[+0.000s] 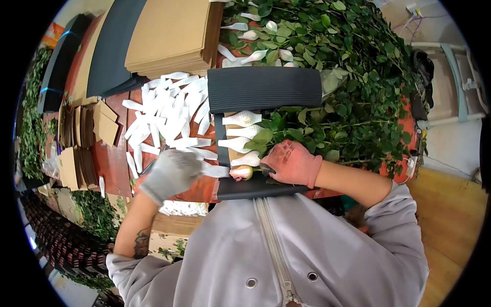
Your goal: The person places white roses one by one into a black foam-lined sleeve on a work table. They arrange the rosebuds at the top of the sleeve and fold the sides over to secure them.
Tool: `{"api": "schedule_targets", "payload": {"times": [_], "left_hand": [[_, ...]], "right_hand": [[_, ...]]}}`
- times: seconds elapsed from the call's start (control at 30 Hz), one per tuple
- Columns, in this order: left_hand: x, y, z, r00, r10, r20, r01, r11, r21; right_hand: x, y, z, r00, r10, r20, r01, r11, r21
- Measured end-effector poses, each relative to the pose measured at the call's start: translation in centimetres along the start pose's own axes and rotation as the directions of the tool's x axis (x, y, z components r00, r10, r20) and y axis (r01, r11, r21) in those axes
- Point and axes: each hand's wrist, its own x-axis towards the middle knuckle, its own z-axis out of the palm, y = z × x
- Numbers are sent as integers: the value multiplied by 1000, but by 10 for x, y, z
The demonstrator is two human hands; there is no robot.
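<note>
My left hand (174,174), in a grey glove, is closed on a white foam net sleeve (216,170). The sleeve's end meets a pale pink-and-cream rose (242,173). My right hand (290,162), in a dirty red glove, is curled just behind that bloom; its fingers hide the stem. Above the rose, several sleeved blooms (242,119) lie in a row, their leafy stems (332,133) stretching right. Under them is a sheet of black corrugated cardboard (240,190), with a folded black ridged piece (264,89) above.
Loose white net sleeves (171,110) pile up on the red table (110,163) to the left. Brown cardboard sheets (171,33) are stacked at the back. More leafy rose stems (353,46) cover the back right. A chair (455,82) stands beyond the right edge.
</note>
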Motion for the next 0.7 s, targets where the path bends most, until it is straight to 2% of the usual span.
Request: {"api": "schedule_targets", "payload": {"times": [0.03, 0.1, 0.13, 0.2, 0.23, 0.27, 0.3, 0.33, 0.37, 0.43, 0.47, 0.5, 0.57, 0.63, 0.7], "left_hand": [[-13, -10, -2, 993, -112, 24, 112, 994, 19], [-26, -9, -19, 970, -239, 34, 235, 968, 89], [-20, 11, -33, 955, -278, -105, 288, 952, 100], [0, 50, -49, 987, -162, 7, 162, 982, -99], [6, 63, -33, 990, 33, -139, -56, 986, -158], [17, 85, -39, 998, 8, -67, -26, 960, -279], [21, 95, -20, 993, 11, -119, -35, 980, -194], [22, 97, -5, 992, -33, -121, 6, 976, -218], [22, 98, 3, 990, -75, -118, 44, 968, -246], [21, 99, 3, 986, -109, -123, 76, 967, -242], [19, 101, 3, 988, -120, -102, 93, 967, -236], [18, 104, 3, 985, -131, -111, 101, 965, -242], [20, 106, 0, 976, -170, -138, 138, 966, -219], [20, 100, 6, 981, -148, -124, 120, 970, -210], [19, 97, 11, 987, -119, -112, 95, 975, -200]], "right_hand": [[0, 2, 1, 1000, -10, -6, 10, 1000, -13], [1, 3, 2, 1000, -16, -1, 16, 1000, -7], [1, 1, 3, 999, -45, 23, 45, 999, -9], [0, 1, 3, 997, -81, 20, 81, 996, -26], [1, 2, 1, 993, -117, 20, 118, 992, -50], [-2, 2, -3, 990, -137, 27, 138, 988, -62], [-6, 2, -9, 988, -152, -30, 151, 987, -49], [-10, 0, -15, 983, -166, -84, 163, 986, -36], [-12, -6, -22, 980, -187, -70, 184, 982, -51], [-15, -15, -34, 961, 4, -278, -35, 994, -107], [-13, -14, -31, 992, 116, -56, -125, 974, -189], [-10, -16, -28, 993, 104, -48, -111, 974, -198], [-1, -17, -24, 977, 188, 104, -163, 964, -212], [1, -14, -18, 983, 159, 92, -137, 968, -210], [0, -11, -12, 990, 52, -129, -85, 961, -265]]}}
